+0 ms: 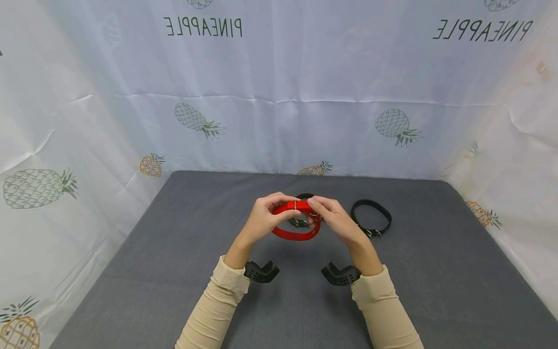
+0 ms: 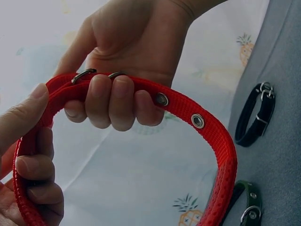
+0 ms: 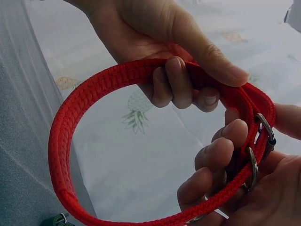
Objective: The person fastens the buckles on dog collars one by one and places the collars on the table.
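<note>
A red dog collar (image 1: 296,236), fastened into a loop, is raised over the table between both hands. My left hand (image 1: 266,216) grips the band on its left side, thumb on the outer face and fingertips inside the loop in the right wrist view. On the other side, my right hand (image 1: 339,220) holds the collar beside its metal buckle (image 3: 265,127) and D-ring (image 3: 253,169). Metal eyelets (image 2: 197,121) show along the strap in the left wrist view. Behind the hands lies a dark green collar (image 1: 299,223), partly hidden by the red one.
A black collar (image 1: 370,232) with metal fittings lies in a loop on the grey table (image 1: 165,271), to the right of my right hand. A white curtain (image 1: 279,135) printed with pineapples hangs behind the table and along both sides.
</note>
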